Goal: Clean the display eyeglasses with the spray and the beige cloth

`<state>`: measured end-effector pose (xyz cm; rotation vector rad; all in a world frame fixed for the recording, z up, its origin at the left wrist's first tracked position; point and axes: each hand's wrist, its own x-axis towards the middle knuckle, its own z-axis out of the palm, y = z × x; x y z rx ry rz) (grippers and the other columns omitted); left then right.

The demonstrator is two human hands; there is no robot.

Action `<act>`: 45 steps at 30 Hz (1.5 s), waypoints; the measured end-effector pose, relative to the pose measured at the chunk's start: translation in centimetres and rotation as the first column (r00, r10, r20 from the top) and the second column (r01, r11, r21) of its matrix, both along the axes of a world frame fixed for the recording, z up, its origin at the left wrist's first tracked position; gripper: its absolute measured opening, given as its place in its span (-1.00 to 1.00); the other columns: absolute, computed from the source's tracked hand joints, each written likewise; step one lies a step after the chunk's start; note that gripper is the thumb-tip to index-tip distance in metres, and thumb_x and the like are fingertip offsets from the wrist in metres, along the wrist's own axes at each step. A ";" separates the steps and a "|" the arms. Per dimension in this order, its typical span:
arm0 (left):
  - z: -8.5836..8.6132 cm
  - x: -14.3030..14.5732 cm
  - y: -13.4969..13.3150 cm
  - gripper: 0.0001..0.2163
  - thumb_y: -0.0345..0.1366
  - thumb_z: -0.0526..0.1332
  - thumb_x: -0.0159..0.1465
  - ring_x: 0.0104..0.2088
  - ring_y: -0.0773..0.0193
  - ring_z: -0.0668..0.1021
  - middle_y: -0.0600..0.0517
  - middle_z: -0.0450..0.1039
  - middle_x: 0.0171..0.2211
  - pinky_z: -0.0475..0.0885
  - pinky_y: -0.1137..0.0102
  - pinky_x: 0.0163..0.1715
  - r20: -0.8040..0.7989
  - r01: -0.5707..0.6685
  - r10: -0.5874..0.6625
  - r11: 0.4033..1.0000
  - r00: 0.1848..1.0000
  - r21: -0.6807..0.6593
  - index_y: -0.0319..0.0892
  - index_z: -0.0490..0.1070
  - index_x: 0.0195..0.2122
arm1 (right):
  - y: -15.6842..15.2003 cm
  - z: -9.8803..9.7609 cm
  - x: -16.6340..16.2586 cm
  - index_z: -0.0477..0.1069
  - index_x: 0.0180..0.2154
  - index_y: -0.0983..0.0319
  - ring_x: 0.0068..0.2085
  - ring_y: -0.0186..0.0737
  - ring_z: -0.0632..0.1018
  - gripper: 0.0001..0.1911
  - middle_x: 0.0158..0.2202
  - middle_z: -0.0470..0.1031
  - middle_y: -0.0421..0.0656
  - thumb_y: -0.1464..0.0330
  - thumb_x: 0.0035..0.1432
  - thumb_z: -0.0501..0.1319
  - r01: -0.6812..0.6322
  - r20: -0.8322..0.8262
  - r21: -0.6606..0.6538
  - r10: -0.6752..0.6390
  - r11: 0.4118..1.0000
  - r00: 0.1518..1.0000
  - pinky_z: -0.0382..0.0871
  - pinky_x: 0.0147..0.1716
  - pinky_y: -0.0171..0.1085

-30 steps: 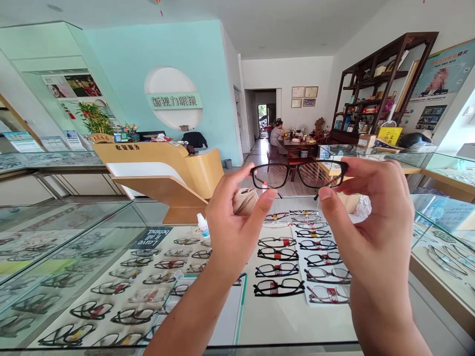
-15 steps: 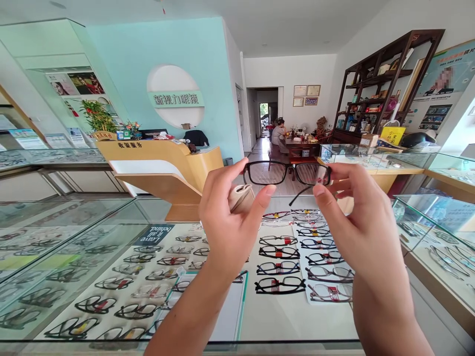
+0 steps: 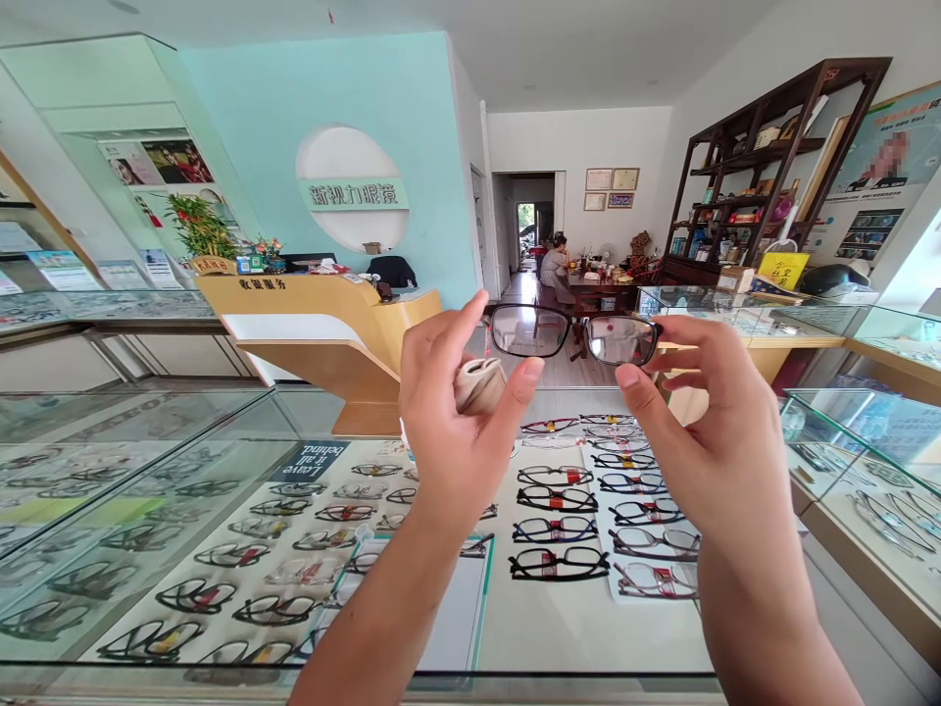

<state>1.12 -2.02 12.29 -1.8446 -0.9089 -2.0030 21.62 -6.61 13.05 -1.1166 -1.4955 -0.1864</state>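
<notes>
A pair of black-framed eyeglasses is held up in front of me, above the glass display counter. My left hand is at the left end of the frame, its thumb below the lens and index finger raised behind. A folded beige cloth is tucked in the same hand's palm. My right hand pinches the right end of the frame between thumb and fingers. Below my hands, rows of eyeglasses with red and yellow tags lie inside the counter.
A glass display counter spans the foreground, with another case to the right. Beyond stand a wooden reception desk and a dark wood shelf. A person sits at a table at the back.
The eyeglasses have tilted and risen slightly at the left; their folded-down temple no longer shows below the right lens. My left index finger has lifted a little. Both hands still hold on.
</notes>
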 end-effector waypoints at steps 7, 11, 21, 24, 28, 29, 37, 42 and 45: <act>-0.5 0.1 1.1 -0.38 0.02 0.46 0.34 -0.19 0.23 0.56 -0.09 0.49 0.18 0.51 0.27 -0.25 0.005 -0.007 0.006 1.000 1.000 0.020 0.08 0.39 0.38 | 0.0 0.0 -0.8 0.38 0.23 0.04 -0.06 -0.01 0.65 -0.55 0.07 0.57 -0.05 0.22 0.37 0.36 0.021 0.004 0.126 -0.022 0.992 1.000 0.59 -0.13 0.04; -0.6 0.1 1.4 -0.38 0.02 0.47 0.34 -0.27 0.30 0.51 -0.08 0.48 0.18 0.44 0.32 -0.34 0.017 0.003 -0.003 1.000 1.000 0.012 0.08 0.39 0.37 | 0.0 0.0 -0.8 0.38 0.23 0.05 -0.07 -0.01 0.65 -0.54 0.07 0.55 -0.05 0.24 0.36 0.36 0.024 0.017 0.134 -0.026 0.991 1.000 0.60 -0.15 0.03; -0.8 0.2 1.5 -0.37 0.00 0.47 0.35 -0.35 0.35 0.46 -0.12 0.46 0.27 0.43 0.32 -0.38 0.041 0.063 -0.062 0.998 0.997 -0.023 0.08 0.36 0.40 | 0.0 0.1 -0.9 0.39 0.23 0.05 -0.09 -0.02 0.64 -0.54 0.11 0.55 -0.04 0.25 0.35 0.37 0.019 0.017 0.132 -0.022 0.991 1.000 0.60 -0.15 0.03; -1.0 0.3 1.8 -0.37 0.01 0.48 0.33 -0.35 0.36 0.44 -0.09 0.49 0.23 0.42 0.33 -0.39 0.061 0.083 -0.082 0.996 0.995 -0.026 0.08 0.38 0.38 | 0.0 0.1 -0.9 0.39 0.23 0.04 -0.09 -0.01 0.64 -0.54 0.11 0.54 -0.04 0.25 0.36 0.36 0.016 0.017 0.137 -0.019 0.990 1.000 0.60 -0.14 0.05; -1.2 0.4 2.3 -0.39 0.03 0.47 0.34 -0.37 0.38 0.41 -0.08 0.48 0.23 0.42 0.33 -0.38 0.070 0.094 -0.092 0.995 0.993 -0.018 0.07 0.39 0.36 | -0.1 0.1 -0.9 0.38 0.25 0.03 -0.07 0.01 0.63 -0.53 0.13 0.52 -0.03 0.27 0.36 0.36 0.011 0.027 0.149 -0.015 0.989 1.000 0.60 -0.13 0.05; -1.2 0.4 2.4 -0.40 0.02 0.46 0.35 -0.38 0.39 0.40 -0.08 0.48 0.24 0.42 0.32 -0.38 0.064 0.090 -0.089 0.996 0.994 -0.016 0.07 0.39 0.36 | -0.1 0.1 -0.9 0.37 0.25 0.03 -0.06 0.01 0.63 -0.52 0.14 0.52 -0.03 0.28 0.36 0.36 0.009 0.031 0.153 -0.014 0.988 0.999 0.60 -0.13 0.05; -1.3 0.4 2.5 -0.39 0.03 0.42 0.39 -0.39 0.40 0.38 -0.08 0.46 0.25 0.46 0.31 -0.34 0.010 0.046 -0.046 0.999 0.999 0.009 0.08 0.31 0.40 | -0.1 0.1 -0.9 0.37 0.26 0.02 -0.06 -0.01 0.63 -0.51 0.16 0.51 -0.03 0.31 0.36 0.35 0.014 0.036 0.162 -0.020 0.987 0.999 0.61 -0.14 0.04; -1.3 0.4 2.6 -0.37 0.05 0.43 0.36 -0.39 0.39 0.40 -0.08 0.44 0.27 0.48 0.28 -0.31 0.027 0.049 -0.049 0.999 0.998 0.009 0.09 0.32 0.40 | -0.1 0.2 -0.9 0.37 0.26 0.03 -0.06 0.00 0.63 -0.51 0.16 0.52 -0.03 0.30 0.35 0.35 0.013 0.044 0.155 -0.020 0.988 0.999 0.61 -0.14 0.03; -1.4 0.4 2.6 -0.37 0.05 0.43 0.36 -0.39 0.39 0.41 -0.08 0.45 0.27 0.49 0.28 -0.30 0.028 0.042 -0.042 0.999 0.999 0.018 0.08 0.32 0.39 | -0.2 0.2 -1.0 0.38 0.25 0.02 -0.05 0.02 0.64 -0.52 0.16 0.52 -0.02 0.28 0.36 0.35 0.015 0.038 0.150 -0.021 0.989 0.999 0.62 -0.14 0.05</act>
